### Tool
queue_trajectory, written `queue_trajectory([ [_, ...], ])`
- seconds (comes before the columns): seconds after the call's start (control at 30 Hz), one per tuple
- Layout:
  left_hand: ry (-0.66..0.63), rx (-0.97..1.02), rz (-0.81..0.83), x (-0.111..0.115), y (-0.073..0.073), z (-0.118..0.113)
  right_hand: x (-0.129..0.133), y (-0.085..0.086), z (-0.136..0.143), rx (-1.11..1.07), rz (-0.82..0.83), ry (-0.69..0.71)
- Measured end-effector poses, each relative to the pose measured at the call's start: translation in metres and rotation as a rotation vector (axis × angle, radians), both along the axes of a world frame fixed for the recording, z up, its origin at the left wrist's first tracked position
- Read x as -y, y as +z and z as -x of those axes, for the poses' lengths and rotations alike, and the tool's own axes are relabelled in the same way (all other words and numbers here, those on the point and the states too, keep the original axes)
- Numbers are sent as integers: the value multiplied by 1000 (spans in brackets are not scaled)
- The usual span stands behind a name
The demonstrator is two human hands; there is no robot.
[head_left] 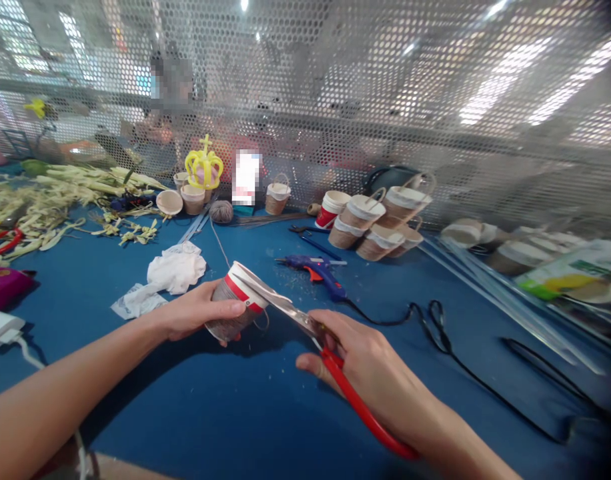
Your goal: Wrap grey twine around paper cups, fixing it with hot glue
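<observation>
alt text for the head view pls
The left hand holds a paper cup wrapped in grey yarn; the right hand holds red-handled scissors, blades at the cup's rim. Beyond, on the blue table: glue gun, yarn ball, more cups.

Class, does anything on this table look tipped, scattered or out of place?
Yes. At the back left, one cup looks tipped, its mouth facing the camera, while the neighbouring cup stands upright. Pale plant scraps lie strewn over the left of the table, and a crumpled white bundle sits beyond the left hand.
</observation>
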State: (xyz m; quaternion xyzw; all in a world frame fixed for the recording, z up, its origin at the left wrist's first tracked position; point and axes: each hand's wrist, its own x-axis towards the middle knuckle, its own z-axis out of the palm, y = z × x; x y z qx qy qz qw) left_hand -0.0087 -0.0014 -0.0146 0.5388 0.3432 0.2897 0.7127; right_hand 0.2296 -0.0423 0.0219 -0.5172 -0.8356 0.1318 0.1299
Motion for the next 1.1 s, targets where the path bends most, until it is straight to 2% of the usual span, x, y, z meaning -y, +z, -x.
queue_trajectory([
  [0.43,72,-123,-50,-1,4,1,-1,3,1,14,1,-7],
  [0.6,79,-137,-97,3,2,-3,-3,1,2,-46,-4,45],
  [0.77,116,-143,-114,5,-1,-7,-1,0,4,-30,24,-6],
  [0.97,188,-224,-131,5,4,-8,1,0,3,18,23,-34],
  [1.1,137,-158,-117,2,9,-1,2,0,1,4,-19,-25],
])
